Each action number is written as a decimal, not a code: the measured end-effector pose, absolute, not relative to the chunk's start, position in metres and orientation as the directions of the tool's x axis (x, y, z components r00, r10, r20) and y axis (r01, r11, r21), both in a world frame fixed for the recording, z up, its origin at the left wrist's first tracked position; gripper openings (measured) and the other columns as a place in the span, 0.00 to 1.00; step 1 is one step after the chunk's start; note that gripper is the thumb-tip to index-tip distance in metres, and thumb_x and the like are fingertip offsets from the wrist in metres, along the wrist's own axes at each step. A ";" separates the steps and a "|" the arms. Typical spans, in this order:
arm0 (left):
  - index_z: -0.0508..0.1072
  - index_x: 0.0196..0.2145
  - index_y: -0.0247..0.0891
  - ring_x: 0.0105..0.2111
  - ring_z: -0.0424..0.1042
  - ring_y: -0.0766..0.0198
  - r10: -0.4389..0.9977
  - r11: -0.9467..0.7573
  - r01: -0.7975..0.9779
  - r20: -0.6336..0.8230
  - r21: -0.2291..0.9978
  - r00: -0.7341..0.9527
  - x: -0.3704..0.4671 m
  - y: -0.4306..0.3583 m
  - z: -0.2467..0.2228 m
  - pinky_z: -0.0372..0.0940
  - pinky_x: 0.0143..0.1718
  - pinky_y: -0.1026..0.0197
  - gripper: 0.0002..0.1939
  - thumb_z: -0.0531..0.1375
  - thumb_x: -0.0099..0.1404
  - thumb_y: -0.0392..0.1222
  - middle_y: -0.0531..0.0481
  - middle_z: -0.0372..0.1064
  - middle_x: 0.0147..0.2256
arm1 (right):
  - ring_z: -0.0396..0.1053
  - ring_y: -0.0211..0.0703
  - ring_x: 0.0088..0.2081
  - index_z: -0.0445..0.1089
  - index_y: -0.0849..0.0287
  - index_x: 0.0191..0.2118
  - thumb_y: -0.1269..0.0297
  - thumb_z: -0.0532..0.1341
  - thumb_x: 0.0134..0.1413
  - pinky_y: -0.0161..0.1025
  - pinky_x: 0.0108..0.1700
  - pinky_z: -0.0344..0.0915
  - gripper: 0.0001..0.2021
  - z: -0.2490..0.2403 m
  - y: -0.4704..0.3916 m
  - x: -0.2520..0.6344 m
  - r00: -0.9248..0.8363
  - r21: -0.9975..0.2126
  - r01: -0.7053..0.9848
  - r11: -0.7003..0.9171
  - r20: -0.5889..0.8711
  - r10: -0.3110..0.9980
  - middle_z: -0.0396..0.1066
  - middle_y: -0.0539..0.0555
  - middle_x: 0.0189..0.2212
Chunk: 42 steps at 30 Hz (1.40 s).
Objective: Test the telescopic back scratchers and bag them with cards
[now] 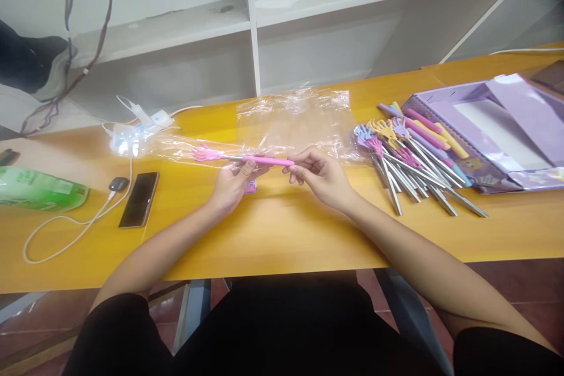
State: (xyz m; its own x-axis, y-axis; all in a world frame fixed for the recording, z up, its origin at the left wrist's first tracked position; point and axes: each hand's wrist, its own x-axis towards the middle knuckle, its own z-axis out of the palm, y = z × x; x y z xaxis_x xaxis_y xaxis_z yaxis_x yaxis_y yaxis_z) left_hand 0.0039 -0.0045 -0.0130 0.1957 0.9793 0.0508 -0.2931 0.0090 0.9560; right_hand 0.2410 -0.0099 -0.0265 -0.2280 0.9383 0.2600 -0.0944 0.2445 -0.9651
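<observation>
A pink back scratcher (pixel 268 161) lies level between my two hands, its hand-shaped head pointing left and a short metal rod showing beside the pink grip. My left hand (pixel 233 185) is closed around the middle, thumb on top. With its fingertips, my right hand (pixel 321 175) pinches the right end of the pink grip. Under my left hand a small pink and purple item (pixel 251 187) shows in part. Clear plastic film (pixel 304 120) spreads on the table just behind my hands, with another strip near the scratcher's head.
To the right lie metal scratcher rods with coloured hand heads (pixel 412 170), several coloured grips (pixel 434 132) and a purple box (pixel 484 176). On the left are a phone (pixel 138 200), a white cable (pixel 66 218), a lit power strip (pixel 132 138) and a green pack (pixel 42 189). White shelving (pixel 253 41) stands behind.
</observation>
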 end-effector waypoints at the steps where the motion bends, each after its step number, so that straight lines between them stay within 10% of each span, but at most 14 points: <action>1: 0.84 0.47 0.36 0.56 0.81 0.44 0.977 0.034 -0.265 0.024 0.964 0.212 0.005 -0.006 -0.017 0.77 0.54 0.49 0.24 0.73 0.66 0.59 0.39 0.83 0.50 | 0.74 0.37 0.30 0.75 0.56 0.45 0.53 0.71 0.65 0.38 0.32 0.69 0.13 -0.026 -0.011 0.241 -0.219 -0.953 -0.042 0.302 0.303 0.927 0.80 0.53 0.36; 6: 0.85 0.47 0.35 0.55 0.81 0.46 0.922 0.090 -0.262 0.019 0.961 0.386 0.014 -0.020 -0.029 0.74 0.61 0.45 0.22 0.71 0.69 0.58 0.38 0.82 0.53 | 0.71 0.40 0.34 0.80 0.55 0.42 0.61 0.70 0.67 0.40 0.34 0.68 0.05 -0.019 -0.017 0.241 -0.259 -0.644 0.254 0.722 0.674 0.692 0.75 0.54 0.35; 12: 0.84 0.47 0.35 0.53 0.81 0.47 0.894 0.124 -0.080 -0.076 0.989 0.442 0.018 -0.033 -0.031 0.71 0.63 0.43 0.27 0.70 0.68 0.63 0.38 0.83 0.49 | 0.64 0.38 0.33 0.80 0.56 0.40 0.66 0.71 0.65 0.37 0.29 0.62 0.01 -0.017 -0.022 0.234 -0.302 -0.423 0.342 0.839 0.796 0.525 0.61 0.51 0.34; 21: 0.81 0.49 0.36 0.53 0.78 0.49 0.811 0.101 0.033 -0.102 0.994 0.576 0.011 -0.026 -0.019 0.71 0.57 0.49 0.28 0.69 0.68 0.65 0.39 0.80 0.50 | 0.75 0.40 0.38 0.76 0.56 0.38 0.69 0.71 0.64 0.38 0.36 0.74 0.04 -0.028 -0.024 0.227 -0.305 -0.445 0.244 0.862 0.808 0.504 0.73 0.54 0.39; 27: 0.78 0.47 0.38 0.35 0.73 0.63 0.935 0.070 -0.086 -0.036 0.994 0.354 0.004 -0.017 -0.004 0.69 0.38 0.60 0.24 0.71 0.67 0.61 0.48 0.75 0.37 | 0.75 0.41 0.35 0.79 0.53 0.39 0.60 0.70 0.66 0.41 0.34 0.75 0.05 -0.028 -0.028 0.226 -0.285 -0.603 0.236 0.762 0.707 0.647 0.75 0.55 0.39; 32: 0.77 0.43 0.38 0.31 0.71 0.66 0.940 0.194 -0.165 -0.136 0.967 0.312 0.000 -0.011 0.005 0.64 0.31 0.65 0.24 0.75 0.62 0.59 0.52 0.71 0.32 | 0.74 0.48 0.45 0.77 0.50 0.52 0.47 0.76 0.56 0.48 0.43 0.79 0.22 -0.025 -0.025 0.235 -0.422 -0.528 0.164 0.833 0.726 0.543 0.71 0.58 0.47; 37: 0.76 0.36 0.35 0.31 0.70 0.68 0.923 0.214 -0.196 -0.132 0.957 0.362 0.001 -0.008 0.005 0.66 0.33 0.65 0.23 0.75 0.62 0.58 0.52 0.71 0.31 | 0.75 0.45 0.44 0.79 0.46 0.48 0.68 0.72 0.63 0.44 0.42 0.76 0.10 -0.027 -0.021 0.238 -0.344 -0.293 0.290 0.911 0.856 0.385 0.72 0.55 0.45; 42: 0.77 0.44 0.35 0.36 0.76 0.63 0.900 0.134 -0.090 -0.083 0.987 0.429 0.005 -0.009 -0.003 0.70 0.41 0.61 0.24 0.76 0.62 0.56 0.50 0.76 0.35 | 0.78 0.47 0.44 0.77 0.47 0.47 0.68 0.67 0.68 0.50 0.48 0.73 0.08 -0.025 -0.022 0.234 -0.396 -0.352 0.226 0.908 0.819 0.416 0.81 0.52 0.43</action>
